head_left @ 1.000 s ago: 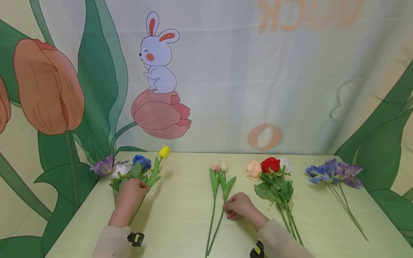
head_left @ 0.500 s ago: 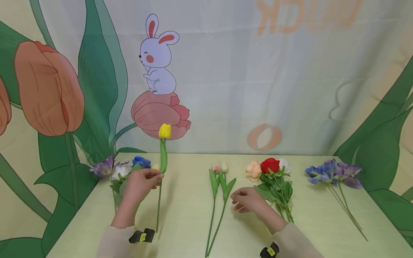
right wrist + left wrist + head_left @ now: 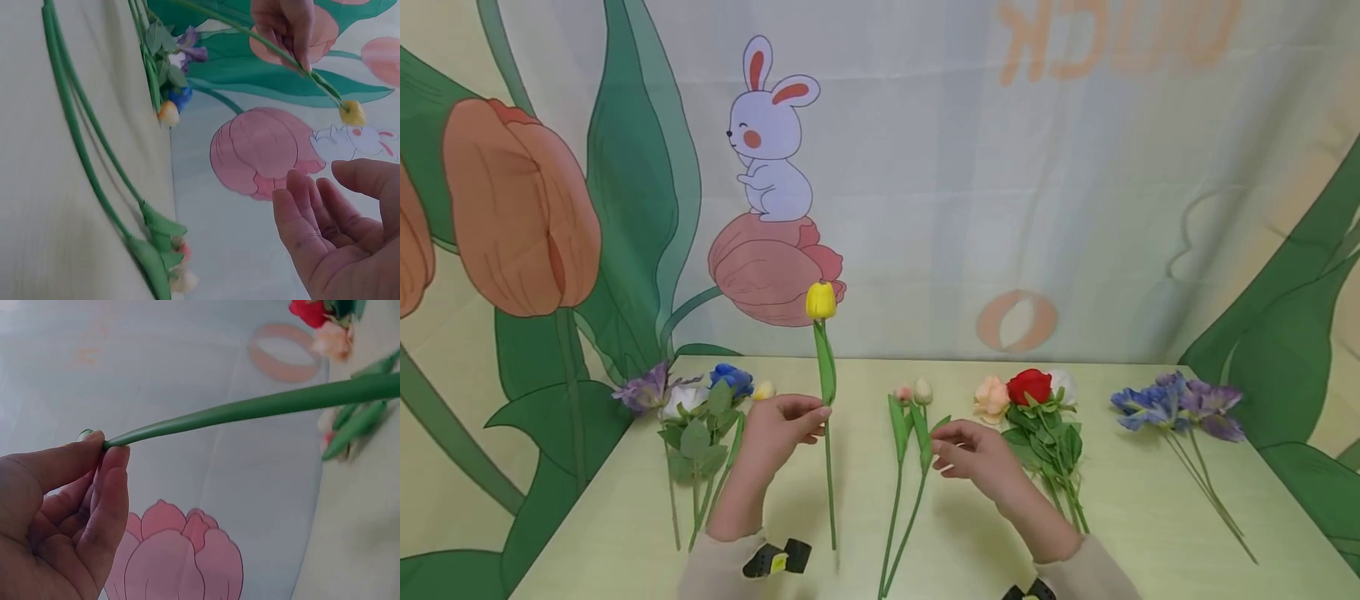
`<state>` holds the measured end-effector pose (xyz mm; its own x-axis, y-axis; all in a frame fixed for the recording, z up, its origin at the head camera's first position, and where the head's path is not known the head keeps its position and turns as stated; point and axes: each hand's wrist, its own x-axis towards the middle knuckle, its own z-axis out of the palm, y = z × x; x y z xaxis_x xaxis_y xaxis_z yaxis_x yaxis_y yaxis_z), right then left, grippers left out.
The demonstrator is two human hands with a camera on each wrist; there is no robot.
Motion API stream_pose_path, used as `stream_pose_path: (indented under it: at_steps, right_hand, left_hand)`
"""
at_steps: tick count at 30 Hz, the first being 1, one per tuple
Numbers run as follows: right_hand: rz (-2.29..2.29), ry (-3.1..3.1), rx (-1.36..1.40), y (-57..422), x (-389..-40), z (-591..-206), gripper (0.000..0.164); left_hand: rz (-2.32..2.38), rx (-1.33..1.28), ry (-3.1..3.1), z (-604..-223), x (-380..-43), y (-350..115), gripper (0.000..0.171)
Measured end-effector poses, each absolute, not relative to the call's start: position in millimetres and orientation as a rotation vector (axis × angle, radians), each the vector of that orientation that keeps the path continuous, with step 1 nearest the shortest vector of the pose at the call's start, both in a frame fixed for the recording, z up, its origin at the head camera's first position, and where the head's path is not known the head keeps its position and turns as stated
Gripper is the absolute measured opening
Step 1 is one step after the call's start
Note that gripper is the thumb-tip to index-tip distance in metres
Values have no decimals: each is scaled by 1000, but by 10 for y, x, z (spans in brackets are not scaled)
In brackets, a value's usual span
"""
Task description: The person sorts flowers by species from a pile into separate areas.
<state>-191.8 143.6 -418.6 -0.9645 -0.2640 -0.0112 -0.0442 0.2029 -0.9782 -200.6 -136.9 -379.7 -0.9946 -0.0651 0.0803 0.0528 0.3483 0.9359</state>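
A yellow tulip stands nearly upright above the table, its stem pinched between the thumb and fingers of my left hand. In the left wrist view the green stem runs rightward from those fingertips. My right hand hovers beside a pink tulip and a white tulip that lie on the table. Its fingers are loosely bent, and the right wrist view shows this hand with nothing between thumb and fingers.
At the left lie a purple flower, a white one, a blue rose and a pale yellow tulip. Peach, red and white roses lie right of centre. Blue and purple irises are at far right. A printed curtain hangs behind.
My left hand has lifted the yellow tulip out of the left group, turned it upright and carried it right. My right hand has come off the white tulip's stem and risen slightly.
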Motion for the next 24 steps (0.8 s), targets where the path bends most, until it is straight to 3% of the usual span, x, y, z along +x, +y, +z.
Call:
stream_pose_path:
  at_steps: [13, 24]
  right_hand:
    - [-1910, 2241, -377, 985, -1871, -4157, 35]
    - [-1938, 2231, -365, 878, -1858, -4158, 25]
  left_hand:
    - [-1892, -64, -2416, -3801, -1998, -873, 18]
    - [-1909, -84, -2447, -3893, -2056, -772, 19]
